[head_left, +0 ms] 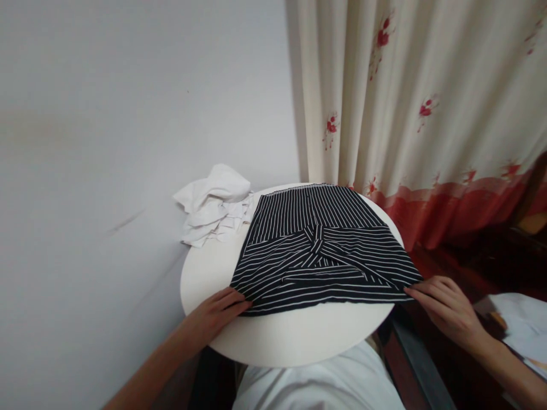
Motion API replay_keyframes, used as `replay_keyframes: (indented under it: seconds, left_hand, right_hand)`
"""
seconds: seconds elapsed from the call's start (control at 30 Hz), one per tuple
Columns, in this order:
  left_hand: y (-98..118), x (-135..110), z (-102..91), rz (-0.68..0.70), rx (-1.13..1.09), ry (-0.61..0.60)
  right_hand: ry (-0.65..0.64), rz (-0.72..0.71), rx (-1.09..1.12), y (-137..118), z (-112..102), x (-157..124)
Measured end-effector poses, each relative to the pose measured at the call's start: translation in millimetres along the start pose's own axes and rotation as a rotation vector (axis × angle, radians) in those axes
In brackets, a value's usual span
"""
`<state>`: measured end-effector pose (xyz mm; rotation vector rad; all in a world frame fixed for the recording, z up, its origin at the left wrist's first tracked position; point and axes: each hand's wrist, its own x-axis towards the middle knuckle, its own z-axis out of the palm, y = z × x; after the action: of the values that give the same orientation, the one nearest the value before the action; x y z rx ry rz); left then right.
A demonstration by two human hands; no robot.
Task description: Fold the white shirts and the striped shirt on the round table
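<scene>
A black garment with thin white stripes (320, 250) lies spread on a round white table (294, 336), its sides folded inward and crossing in the middle. My left hand (217, 313) pinches the garment's near left corner at the table's edge. My right hand (444, 307) pinches the near right corner, which hangs just past the table's rim. Both hands have their fingers closed on the cloth.
A crumpled white cloth (213, 205) lies at the table's far left against the white wall. A cream curtain with red flowers and a red hem (419, 114) hangs behind. White paper or cloth (525, 324) rests at the right, over dark furniture.
</scene>
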<state>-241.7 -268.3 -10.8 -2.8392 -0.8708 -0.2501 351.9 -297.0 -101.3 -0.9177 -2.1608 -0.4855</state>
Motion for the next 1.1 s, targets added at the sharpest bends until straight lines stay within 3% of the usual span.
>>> replay_keyframes:
  seconds: [0.13, 0.27, 0.47, 0.63, 0.73, 0.87, 1.0, 1.1]
  left_hand:
    - [2, 6, -3.6, -0.098, -0.131, 0.016]
    - [4, 2, -12.6, -0.206, -0.222, 0.022]
    - [-16, -2, -27.3, -0.370, -0.277, 0.103]
    - [-44, 46, -57.2, -0.491, -0.558, -0.013]
    - [-69, 80, -67.3, -0.572, -0.780, -0.054]
    - [-110, 116, -65.1, -0.626, -0.975, -0.061]
    - [-150, 144, -49.6, -0.658, -1.061, -0.124]
    - [-174, 160, -27.8, -0.661, -1.063, -0.197]
  right_hand:
    - [0.024, 0.005, 0.005, 1, -11, 14]
    - [-0.061, 0.063, 0.149, 3, -32, 27]
    - [-0.161, 0.404, 0.403, 6, -54, 59]
    - [-0.366, 0.704, 0.732, 27, -56, 120]
    - [-0.488, 0.819, 0.863, 56, -47, 157]
    - [-0.543, 0.864, 0.835, 99, -25, 199]
    - [-0.660, 0.870, 0.808, 132, 7, 228]
    - [-0.754, 0.856, 0.770, 148, 41, 235]
